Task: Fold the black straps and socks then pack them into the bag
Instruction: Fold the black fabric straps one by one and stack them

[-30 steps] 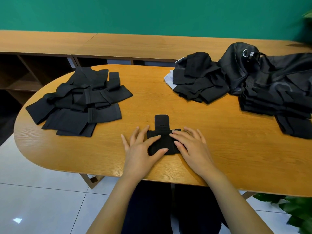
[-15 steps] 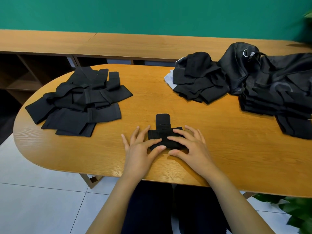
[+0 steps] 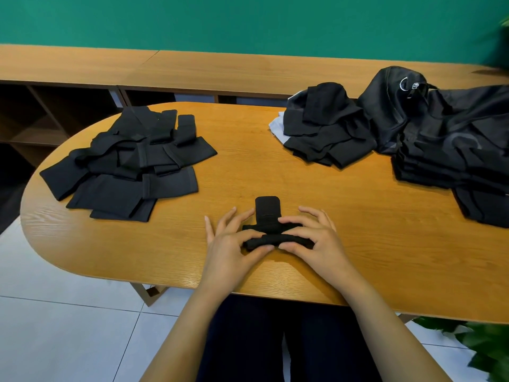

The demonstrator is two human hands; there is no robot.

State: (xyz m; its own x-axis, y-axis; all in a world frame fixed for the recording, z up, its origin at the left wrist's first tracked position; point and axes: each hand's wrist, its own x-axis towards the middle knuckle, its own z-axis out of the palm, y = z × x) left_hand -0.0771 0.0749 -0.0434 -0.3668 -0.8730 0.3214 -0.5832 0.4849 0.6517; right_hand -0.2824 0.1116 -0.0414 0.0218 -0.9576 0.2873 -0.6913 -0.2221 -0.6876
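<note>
Head view. We find a black strap (image 3: pixel 271 235) lying on the oval wooden table (image 3: pixel 303 183), close to its near edge and directly in front of the person. Its near portion is rolled or folded into a thick band running left to right. A short flat tab (image 3: pixel 267 206) projects from it toward the far side and lies flat on the wood.

The left hand (image 3: pixel 231 244) grips the left end of the band, with the thumb at the near side and the index finger laid over the top. Its other fingers are spread and raised above the table. The right hand (image 3: pixel 316 241) grips the right end in the same manner, thumb at the near edge and curled fingers arched over the top. The strap thus sits between the two hands and is held by both. The tab extends beyond the fingertips, and neither hand touches it.

To the left, well apart from the hands, we note a loose pile of black fabric pieces (image 3: pixel 129 164) spread flat and overlapping. At far right lies a neater stack of folded black items (image 3: pixel 327 130), touching a black bag (image 3: pixel 446 139) that slumps at the table's right end. A metal ring shows near the top of the bag.

Behind the table stands a low wooden shelf unit (image 3: pixel 192 70) against a green wall. Green leaves (image 3: pixel 484 343) show at lower right.
</note>
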